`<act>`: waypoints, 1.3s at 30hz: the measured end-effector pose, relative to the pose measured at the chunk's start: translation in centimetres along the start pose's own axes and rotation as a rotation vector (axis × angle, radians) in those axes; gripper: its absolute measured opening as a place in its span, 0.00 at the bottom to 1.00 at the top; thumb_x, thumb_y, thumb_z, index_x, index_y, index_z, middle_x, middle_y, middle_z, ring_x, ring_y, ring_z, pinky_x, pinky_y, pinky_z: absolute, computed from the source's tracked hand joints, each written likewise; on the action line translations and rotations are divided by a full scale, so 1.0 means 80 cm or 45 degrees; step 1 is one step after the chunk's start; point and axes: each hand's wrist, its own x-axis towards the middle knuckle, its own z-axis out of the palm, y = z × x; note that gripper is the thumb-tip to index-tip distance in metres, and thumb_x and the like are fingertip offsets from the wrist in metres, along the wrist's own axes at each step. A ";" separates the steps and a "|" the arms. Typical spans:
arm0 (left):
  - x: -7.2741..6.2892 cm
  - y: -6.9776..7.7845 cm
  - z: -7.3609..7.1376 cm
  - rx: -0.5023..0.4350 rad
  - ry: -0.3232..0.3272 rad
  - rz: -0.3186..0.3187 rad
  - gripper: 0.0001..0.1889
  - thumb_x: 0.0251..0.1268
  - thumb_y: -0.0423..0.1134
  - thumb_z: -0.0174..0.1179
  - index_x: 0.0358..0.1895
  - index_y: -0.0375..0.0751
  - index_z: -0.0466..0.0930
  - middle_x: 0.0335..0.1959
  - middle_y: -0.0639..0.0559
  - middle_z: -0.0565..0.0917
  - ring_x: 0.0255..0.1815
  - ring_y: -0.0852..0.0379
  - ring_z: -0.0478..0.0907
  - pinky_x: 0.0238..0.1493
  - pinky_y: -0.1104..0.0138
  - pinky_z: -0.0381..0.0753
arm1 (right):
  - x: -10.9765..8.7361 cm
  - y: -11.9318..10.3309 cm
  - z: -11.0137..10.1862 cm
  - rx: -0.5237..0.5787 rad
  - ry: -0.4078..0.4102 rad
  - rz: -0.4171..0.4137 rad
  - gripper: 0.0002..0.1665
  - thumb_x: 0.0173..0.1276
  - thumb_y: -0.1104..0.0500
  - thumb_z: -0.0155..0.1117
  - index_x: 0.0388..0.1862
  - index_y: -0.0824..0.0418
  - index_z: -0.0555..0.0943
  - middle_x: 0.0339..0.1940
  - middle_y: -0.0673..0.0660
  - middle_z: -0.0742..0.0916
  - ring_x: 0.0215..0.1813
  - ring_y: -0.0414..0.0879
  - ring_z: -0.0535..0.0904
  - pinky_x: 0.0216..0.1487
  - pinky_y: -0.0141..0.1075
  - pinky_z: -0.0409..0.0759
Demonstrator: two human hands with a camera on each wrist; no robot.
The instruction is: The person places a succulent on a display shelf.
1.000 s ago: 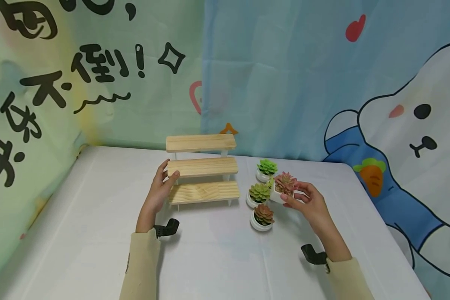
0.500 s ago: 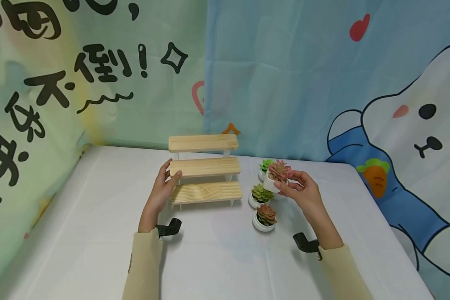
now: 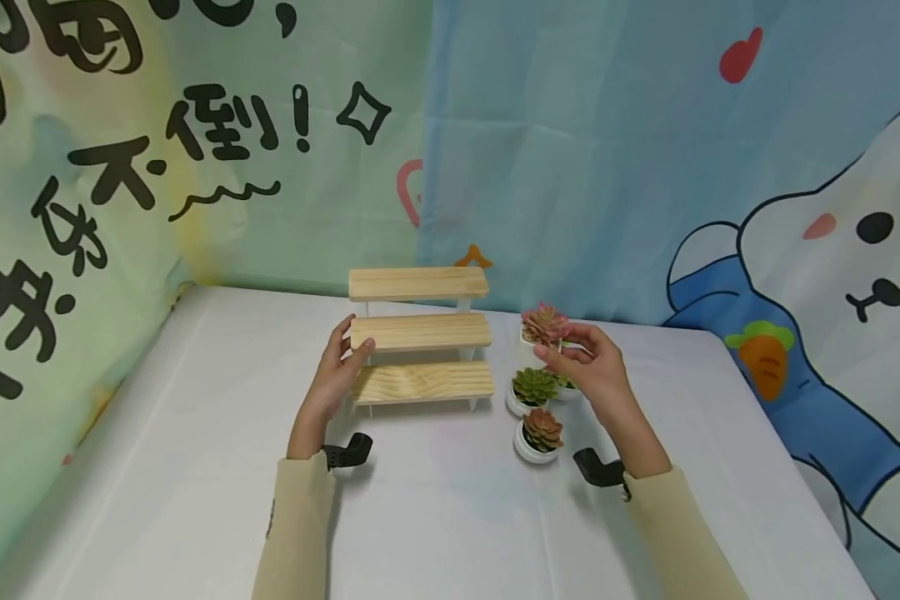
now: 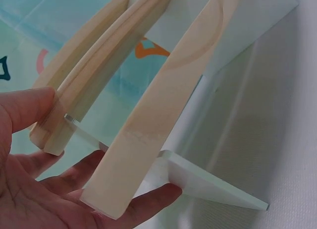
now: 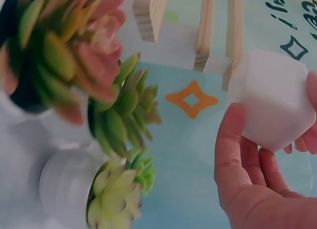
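Note:
A three-tier display shelf with pale wooden boards (image 3: 420, 332) and clear side legs stands near the back of the table. My left hand (image 3: 332, 379) grips the left end of it, thumb on the middle board and fingers spread beneath, around the clear leg (image 4: 213, 182). Between thumb and fingers, my right hand (image 3: 596, 367) holds a potted pink succulent (image 3: 544, 323) raised above the table, right of the shelf. Its white pot (image 5: 272, 97) is seen from below in the right wrist view; the plant is mostly hidden there.
Nearer me, right of the shelf, are a green succulent (image 3: 534, 387) and a reddish-brown one (image 3: 542, 429), both in round white pots. A pale green succulent (image 5: 111, 201) shows in the right wrist view, with a bright green one (image 5: 142, 172) behind. Printed cloth (image 3: 570, 167) hangs behind the table.
My right hand has carried the pink succulent left and toward the back of the table, past the other pots. My left hand keeps its place on the shelf. The head view has shifted slightly.

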 end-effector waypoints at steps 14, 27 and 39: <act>-0.001 -0.013 -0.004 0.010 -0.011 0.004 0.35 0.77 0.42 0.51 0.78 0.41 0.43 0.68 0.31 0.63 0.66 0.35 0.67 0.62 0.48 0.67 | 0.017 -0.016 0.047 0.057 -0.082 -0.045 0.38 0.68 0.55 0.67 0.69 0.66 0.62 0.56 0.54 0.74 0.45 0.33 0.77 0.48 0.29 0.78; 0.011 -0.010 -0.008 0.021 0.025 0.062 0.35 0.76 0.41 0.52 0.78 0.39 0.45 0.68 0.30 0.64 0.65 0.34 0.68 0.62 0.47 0.68 | 0.051 -0.044 0.090 0.055 -0.137 -0.125 0.38 0.64 0.50 0.71 0.66 0.62 0.66 0.57 0.53 0.75 0.50 0.44 0.74 0.50 0.34 0.75; 0.015 -0.014 -0.007 0.006 0.018 0.073 0.35 0.76 0.43 0.52 0.78 0.41 0.46 0.69 0.30 0.64 0.66 0.34 0.68 0.63 0.46 0.67 | 0.081 -0.071 0.130 0.066 -0.185 -0.205 0.32 0.63 0.53 0.71 0.62 0.61 0.69 0.54 0.50 0.76 0.50 0.44 0.73 0.54 0.42 0.74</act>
